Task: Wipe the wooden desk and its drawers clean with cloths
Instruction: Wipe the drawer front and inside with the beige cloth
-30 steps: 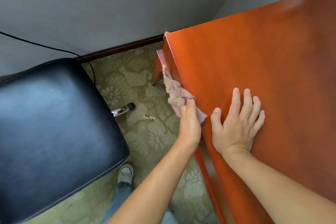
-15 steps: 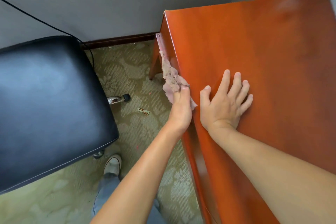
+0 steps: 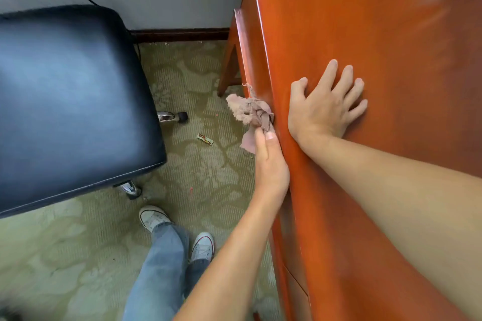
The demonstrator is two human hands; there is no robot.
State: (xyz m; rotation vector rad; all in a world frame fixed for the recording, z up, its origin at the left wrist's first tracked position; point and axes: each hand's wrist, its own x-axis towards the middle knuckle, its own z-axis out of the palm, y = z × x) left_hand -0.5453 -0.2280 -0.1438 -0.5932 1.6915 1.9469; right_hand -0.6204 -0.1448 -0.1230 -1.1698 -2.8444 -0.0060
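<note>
Left hand (image 3: pixel 270 161) pinches a pink cloth (image 3: pixel 250 112) between thumb and fingers, pressing it against the left edge of the desk (image 3: pixel 378 21). Cloth is bunched and frayed, and part hangs off the edge over the carpet (image 3: pixel 198 172). Right hand (image 3: pixel 323 104) lies flat on the desk top just beside the cloth, fingers spread wide, palm down, holding nothing. Desk is glossy orange-brown wood; its side face runs down below the left forearm (drawer seams faint, hard to tell). Black chair (image 3: pixel 70 101) stands well left of the desk, a small wrapper (image 3: pixel 205 139) on the carpet between them. Two white shoes (image 3: pixel 154 216) and jeans at bottom.
</note>
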